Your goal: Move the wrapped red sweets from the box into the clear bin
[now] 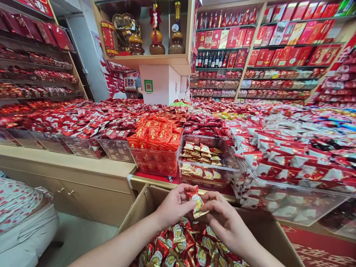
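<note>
Between my two hands is a wrapped candy (197, 203) in a red and gold packet with a yellow picture on it. My left hand (175, 205) pinches it between thumb and fingers. My right hand (222, 215) has its fingertips closed on the packet's other side. Both hands are above an open cardboard box (136, 207), in which many packets of the same look (180, 244) lie heaped. Just beyond the hands stands a clear plastic bin (208, 167) with gold-edged packets (198, 150) stacked in rows, partly filled.
Left of that bin, another clear bin holds orange-red packets (155, 133). White and red packets (278, 159) fill a large bin at right. A seated person in patterned clothing (22, 207) is at far left. A display cabinet (150, 59) hangs over the counter (83, 163).
</note>
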